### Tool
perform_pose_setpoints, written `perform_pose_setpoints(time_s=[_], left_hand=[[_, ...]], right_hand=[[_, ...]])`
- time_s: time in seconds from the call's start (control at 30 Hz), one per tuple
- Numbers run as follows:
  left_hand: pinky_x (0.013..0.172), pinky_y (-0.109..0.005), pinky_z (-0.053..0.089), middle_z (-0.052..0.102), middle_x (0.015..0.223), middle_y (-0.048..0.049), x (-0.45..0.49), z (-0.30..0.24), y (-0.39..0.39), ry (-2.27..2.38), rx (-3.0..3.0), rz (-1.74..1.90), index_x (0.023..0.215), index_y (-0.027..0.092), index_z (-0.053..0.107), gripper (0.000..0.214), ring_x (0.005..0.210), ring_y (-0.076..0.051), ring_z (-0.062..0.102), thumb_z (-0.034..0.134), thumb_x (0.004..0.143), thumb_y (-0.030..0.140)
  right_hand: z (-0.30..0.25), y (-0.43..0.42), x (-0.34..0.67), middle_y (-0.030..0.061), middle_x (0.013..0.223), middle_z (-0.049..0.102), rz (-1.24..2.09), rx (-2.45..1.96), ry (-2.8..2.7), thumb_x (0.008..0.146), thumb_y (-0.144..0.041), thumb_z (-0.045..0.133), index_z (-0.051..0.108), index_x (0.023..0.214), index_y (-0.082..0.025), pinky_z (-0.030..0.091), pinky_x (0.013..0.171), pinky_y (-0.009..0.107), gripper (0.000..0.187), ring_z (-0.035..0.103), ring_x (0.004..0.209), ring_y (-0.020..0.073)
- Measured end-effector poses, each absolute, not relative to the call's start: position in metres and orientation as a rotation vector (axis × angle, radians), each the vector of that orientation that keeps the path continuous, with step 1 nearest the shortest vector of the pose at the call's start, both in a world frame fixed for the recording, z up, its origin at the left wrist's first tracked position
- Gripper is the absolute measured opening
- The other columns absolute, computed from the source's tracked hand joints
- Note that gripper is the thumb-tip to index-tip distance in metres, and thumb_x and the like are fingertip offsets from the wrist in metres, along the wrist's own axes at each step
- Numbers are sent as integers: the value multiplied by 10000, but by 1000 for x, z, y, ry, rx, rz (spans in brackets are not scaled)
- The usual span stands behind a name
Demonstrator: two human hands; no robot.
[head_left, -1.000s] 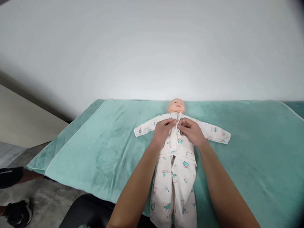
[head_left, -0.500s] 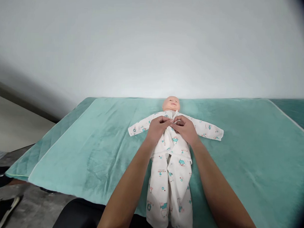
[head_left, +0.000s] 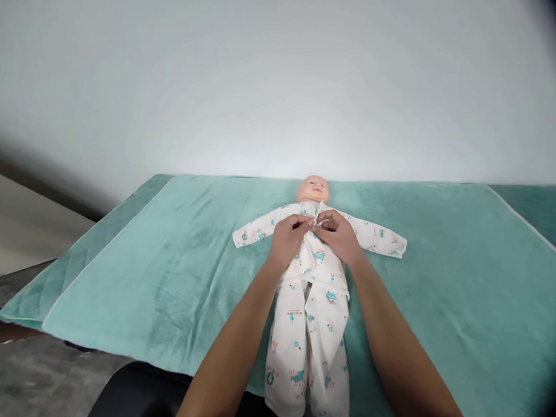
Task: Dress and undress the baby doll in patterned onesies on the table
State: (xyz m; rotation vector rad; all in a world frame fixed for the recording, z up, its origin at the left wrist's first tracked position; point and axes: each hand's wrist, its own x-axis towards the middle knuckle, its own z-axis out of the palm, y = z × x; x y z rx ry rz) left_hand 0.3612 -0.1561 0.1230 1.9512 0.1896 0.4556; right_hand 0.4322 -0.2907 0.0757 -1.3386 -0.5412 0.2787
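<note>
A baby doll (head_left: 313, 189) lies on its back with its head away from me, its arms spread to both sides. It wears a white printed shirt (head_left: 319, 258) and matching white trousers (head_left: 331, 332). Over the doll's chest, my left hand (head_left: 290, 236) pinches the shirt's front edge with thumb and forefinger. My right hand (head_left: 338, 235) pinches the same front edge from the other side, its fingertips almost touching the left ones. Whatever fastener may lie between the fingertips is hidden.
A teal plush cover (head_left: 166, 277) spreads under the doll, reaching back to a pale wall (head_left: 282, 81). At the near edge sits a dark rounded object (head_left: 135, 392), perhaps a seat. A pale panel (head_left: 26, 224) stands at left, above grey floor (head_left: 57, 377).
Both hands keep their pinch on the shirt front, with barely any finger movement. The camera view has shifted slightly.
</note>
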Motion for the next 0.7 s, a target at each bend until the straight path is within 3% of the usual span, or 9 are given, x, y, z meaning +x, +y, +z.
perform_pose_setpoints(time_s=[0.4,0.6,0.7], left_hand=[[800,-275,437,699,865,-24,364,123,-161,244,1895,430,850,167,716,170,841,-163,597,623,850,309],[755,-248,420,620,857,-7,364,122,-163,221,1715,395,1066,182,639,257,801,-135,552,643,823,265],[759,-239,407,565,807,12,362,124,-164,190,1725,385,1065,183,628,253,765,-119,506,638,823,255]], right_hand=[[73,-289,428,-69,610,509,261,-1342,-519,760,-402,748,538,951,-240,318,505,242,328,431,526,108],[73,-291,428,-68,634,506,322,-1274,-499,730,-439,779,551,948,-239,349,504,241,374,442,527,103],[74,-293,429,-50,627,508,351,-1235,-481,783,-484,724,596,922,-217,346,491,241,327,452,522,101]])
